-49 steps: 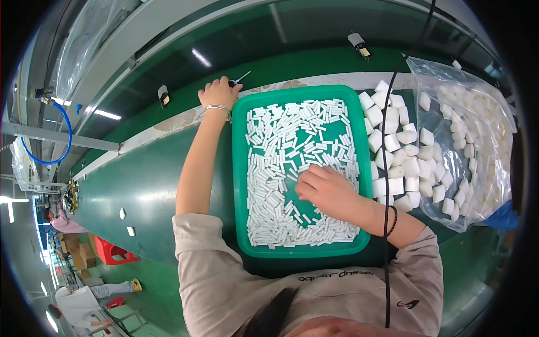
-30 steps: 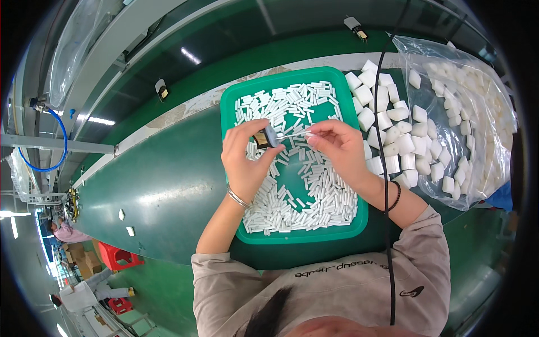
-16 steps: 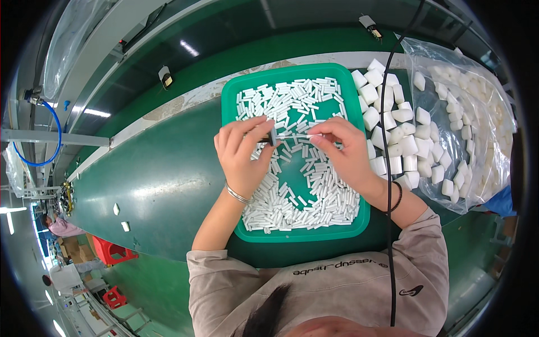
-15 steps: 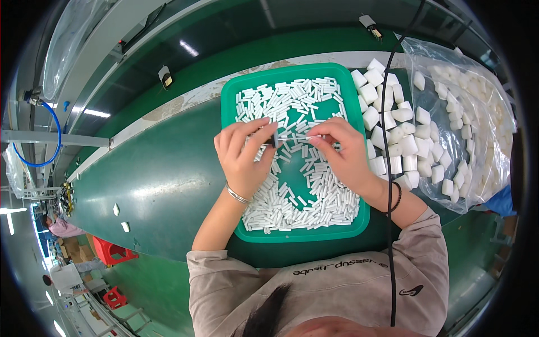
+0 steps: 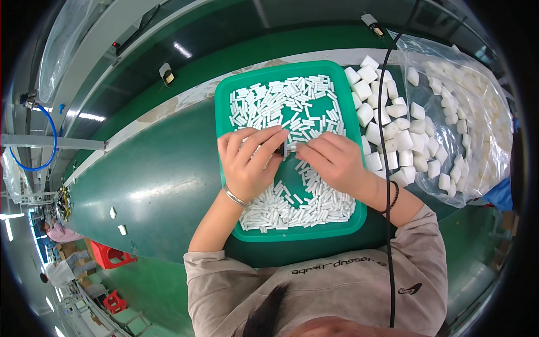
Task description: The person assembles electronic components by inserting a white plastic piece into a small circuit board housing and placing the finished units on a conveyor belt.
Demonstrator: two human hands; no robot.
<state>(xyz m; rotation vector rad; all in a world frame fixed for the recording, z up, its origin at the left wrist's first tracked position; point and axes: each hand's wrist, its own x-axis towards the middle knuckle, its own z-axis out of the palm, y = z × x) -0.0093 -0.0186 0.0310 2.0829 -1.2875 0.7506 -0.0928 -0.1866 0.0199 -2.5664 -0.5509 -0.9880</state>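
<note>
Over the middle of a green tray [image 5: 357,140], my two hands meet fingertip to fingertip. My left hand [image 5: 247,163] pinches a small dark part with a pale metallic edge [image 5: 284,147]; fingers cover most of it. Thumb and fingertips of my right hand [image 5: 335,163] are closed on a small white piece [image 5: 293,147], up against the dark part's right side. Whether the piece sits inside the part or only touches it, I cannot tell. Many short white tubes [image 5: 297,213] lie loose in the tray below and around both hands.
Right of the tray are chunky white blocks [image 5: 403,140], spilling from a clear plastic bag [image 5: 483,129]. A black cable [image 5: 387,224] hangs down across the right side. Two small units [image 5: 166,73] sit on the belt beyond. Two white bits [image 5: 122,230] lie on the table at left.
The gap between my hands has closed. My right hand has come left and slightly nearer, bringing its white piece against the dark part; my left hand has shifted slightly right.
</note>
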